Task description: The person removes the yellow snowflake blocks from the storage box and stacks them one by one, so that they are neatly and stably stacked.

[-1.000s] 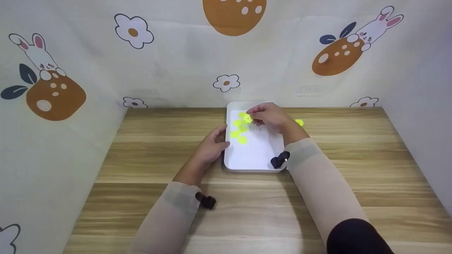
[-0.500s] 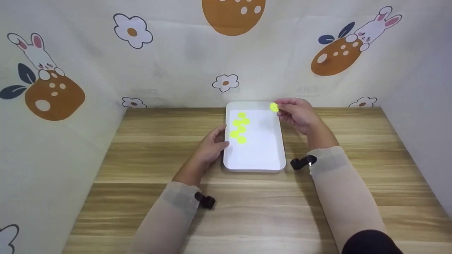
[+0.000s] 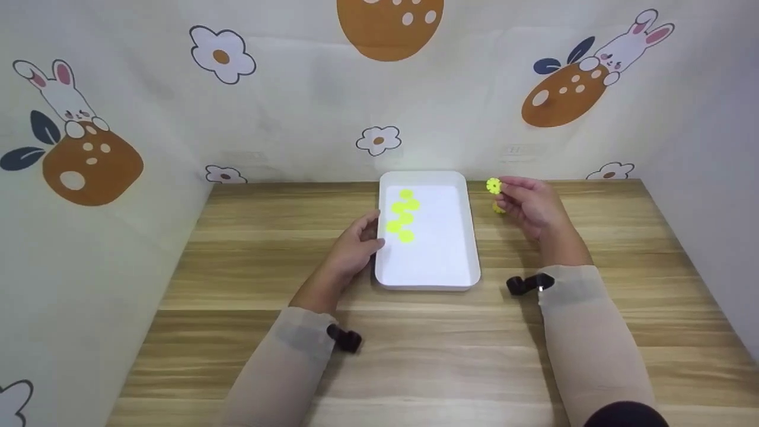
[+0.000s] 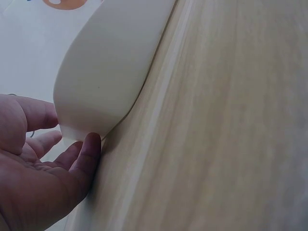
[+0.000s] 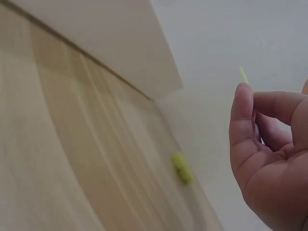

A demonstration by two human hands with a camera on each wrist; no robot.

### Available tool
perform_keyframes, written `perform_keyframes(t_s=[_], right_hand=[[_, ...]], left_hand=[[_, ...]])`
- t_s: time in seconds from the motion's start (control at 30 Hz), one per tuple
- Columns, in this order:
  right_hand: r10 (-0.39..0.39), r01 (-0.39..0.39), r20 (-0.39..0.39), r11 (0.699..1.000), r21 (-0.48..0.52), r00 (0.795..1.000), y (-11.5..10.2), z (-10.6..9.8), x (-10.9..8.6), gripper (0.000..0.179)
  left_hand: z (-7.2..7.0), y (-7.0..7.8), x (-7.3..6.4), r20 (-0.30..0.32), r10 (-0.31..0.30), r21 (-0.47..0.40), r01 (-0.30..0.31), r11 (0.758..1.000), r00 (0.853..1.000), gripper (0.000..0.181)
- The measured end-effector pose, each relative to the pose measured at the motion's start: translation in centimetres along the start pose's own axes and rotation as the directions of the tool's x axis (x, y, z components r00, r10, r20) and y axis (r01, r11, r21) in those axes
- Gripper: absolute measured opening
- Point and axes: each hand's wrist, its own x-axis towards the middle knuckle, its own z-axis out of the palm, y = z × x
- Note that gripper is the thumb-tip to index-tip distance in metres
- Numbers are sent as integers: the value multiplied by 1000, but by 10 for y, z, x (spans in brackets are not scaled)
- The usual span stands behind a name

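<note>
Between thumb and fingertips my right hand (image 3: 535, 207) pinches a yellow flower-shaped plastic disc (image 3: 493, 185), held up right of the tray. Its thin edge (image 5: 244, 74) shows above the thumb in the right wrist view. Below it on the table is another yellow piece (image 3: 498, 207), partly hidden by the hand; in the right wrist view it looks like a short stack (image 5: 183, 168). A white rectangular tray (image 3: 430, 270) holds several yellow discs (image 3: 405, 218) at its left side. My left hand (image 3: 354, 246) rests against the tray's left wall, fingertips and thumb touching it.
The wooden table (image 3: 415, 362) ends at a back wall covered with a patterned cloth (image 3: 296, 118). The tray's far end lies close to that wall. A small black camera (image 3: 345, 338) sits on the left wrist and another camera (image 3: 529, 284) on the right.
My right hand has moved from over the tray to the right, past its edge, with the yellow disc still pinched. The left hand and the tray stay where they were.
</note>
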Motion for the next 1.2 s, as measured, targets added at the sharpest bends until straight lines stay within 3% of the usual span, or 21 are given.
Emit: perform_keyframes(t_s=[0.33, 0.7, 1.2], right_hand=[[7, -16, -94, 994, -105, 996, 15, -22, 9, 33], [41, -83, -149, 956, -283, 988, 21, -33, 13, 44], [65, -121, -186, 943, -309, 980, 20, -31, 14, 44]], left_hand=[[-1, -1, 1, 8, 22, -19, -21, 1000, 1000, 65], [-1, -2, 0, 32, 57, -43, -56, 998, 998, 67], [-1, -2, 0, 18, 51, -46, -50, 998, 999, 66]])
